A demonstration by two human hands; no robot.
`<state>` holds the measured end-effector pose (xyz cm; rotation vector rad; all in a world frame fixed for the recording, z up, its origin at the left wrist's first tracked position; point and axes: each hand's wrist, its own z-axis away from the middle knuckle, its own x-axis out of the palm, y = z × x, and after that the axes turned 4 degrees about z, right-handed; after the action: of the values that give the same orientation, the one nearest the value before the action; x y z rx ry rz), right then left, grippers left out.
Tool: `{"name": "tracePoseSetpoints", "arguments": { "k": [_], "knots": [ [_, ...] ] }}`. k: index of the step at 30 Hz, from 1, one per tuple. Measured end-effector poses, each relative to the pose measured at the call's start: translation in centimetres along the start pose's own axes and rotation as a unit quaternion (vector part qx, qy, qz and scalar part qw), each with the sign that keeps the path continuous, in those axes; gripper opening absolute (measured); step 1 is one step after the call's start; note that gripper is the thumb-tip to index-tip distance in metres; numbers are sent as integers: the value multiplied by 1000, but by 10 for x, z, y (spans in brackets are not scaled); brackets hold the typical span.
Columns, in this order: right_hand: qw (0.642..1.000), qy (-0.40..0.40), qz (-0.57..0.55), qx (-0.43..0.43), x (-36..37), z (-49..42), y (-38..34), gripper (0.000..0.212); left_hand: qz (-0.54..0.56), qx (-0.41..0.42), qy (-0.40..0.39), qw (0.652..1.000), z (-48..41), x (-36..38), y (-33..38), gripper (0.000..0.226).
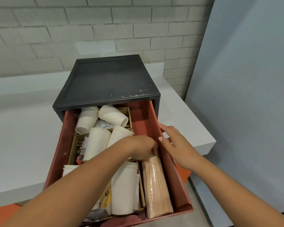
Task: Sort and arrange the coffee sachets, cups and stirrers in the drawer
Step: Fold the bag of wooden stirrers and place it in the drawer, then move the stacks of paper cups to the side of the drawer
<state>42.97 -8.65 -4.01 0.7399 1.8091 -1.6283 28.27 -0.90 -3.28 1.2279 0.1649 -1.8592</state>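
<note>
The wrapped stirrer bundle (pixel 156 185), lying along the right side of the red drawer (pixel 61 145), is pinched at its far end by the left hand (pixel 143 148). The drawer's right wall is gripped by the right hand (pixel 172 141)

Matt dark-grey plastic for the cabinet (pixel 107 82), flecked with pale scuffs near the front edge; smooth, dull red-brown plastic for the drawer (pixel 172 174); matt white paper for the cups (pixel 97 145); pale bare wood for the stirrers (pixel 156 185), under clear glossy film; brown cardboard (pixel 72 148) beneath; smooth matt white counter (pixel 23 136); rough painted brick wall (pixel 88 30).
</note>
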Motion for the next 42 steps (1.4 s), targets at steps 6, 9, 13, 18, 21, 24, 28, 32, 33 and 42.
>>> {"name": "tracePoseSetpoints", "arguments": {
  "k": [6,9,13,18,21,24,28,32,33,42],
  "knots": [
    [1000,-6,2,7,1,2,-1,50,14,-19,-30,999,-2,-4,7,38],
    [1000,-6,-4,5,1,1,-1,50,28,-27,-29,999,-3,-6,8,37],
    [1000,-5,-7,3,2,1,-1,50,37,-31,-37,998,-3,-9,8,39],
    [1000,-4,-11,3,2,1,-2,50,66,-37,-12,997,-3,-4,4,36],
    [1000,-6,-13,2,1,1,-1,50,81,-33,2,996,-5,0,3,33],
    [1000,-8,-13,3,1,1,0,50,76,-21,17,997,-6,3,3,27],
    [1000,-7,-17,-2,2,1,1,50,78,1,30,997,0,-1,2,34],
    [1000,-5,-17,-4,1,1,2,50,94,24,30,995,20,-7,-2,38],
    [1000,-4,-18,-4,1,1,2,50,114,30,47,992,27,-9,-4,40],
    [1000,3,-27,-3,3,0,4,49,261,-68,344,899,149,0,-20,5]
  ]
}}
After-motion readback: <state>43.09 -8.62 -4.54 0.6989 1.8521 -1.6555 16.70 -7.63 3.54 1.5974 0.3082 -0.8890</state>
